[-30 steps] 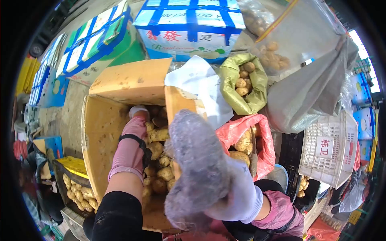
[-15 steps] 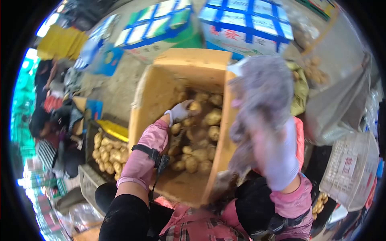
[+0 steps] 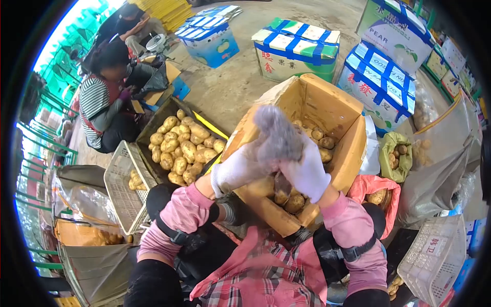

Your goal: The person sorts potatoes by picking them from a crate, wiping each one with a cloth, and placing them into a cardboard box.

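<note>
Above an open cardboard box [image 3: 335, 110], my two white-gloved hands are close together. My right hand [image 3: 309, 169] grips a fuzzy grey cloth [image 3: 279, 135], which is blurred by motion. My left hand [image 3: 238, 169] is closed against the cloth's other side. Its fingers are smeared and partly covered, so what it holds is hidden. Below and behind the hands, several potatoes [image 3: 294, 203] lie in the box, looking soiled.
Cleaner-looking potatoes [image 3: 179, 148] fill a crate at left, beside a white basket [image 3: 125, 187]. At right are a green sack [image 3: 396, 158], a red bag [image 3: 376, 187] and another white basket [image 3: 434, 256]. Taped cartons [image 3: 296, 48] stand behind. A person [image 3: 105, 97] crouches at far left.
My left hand has come up out of the box, where it was at a potato. My right hand has brought the cloth inward to meet it. The view has swung left.
</note>
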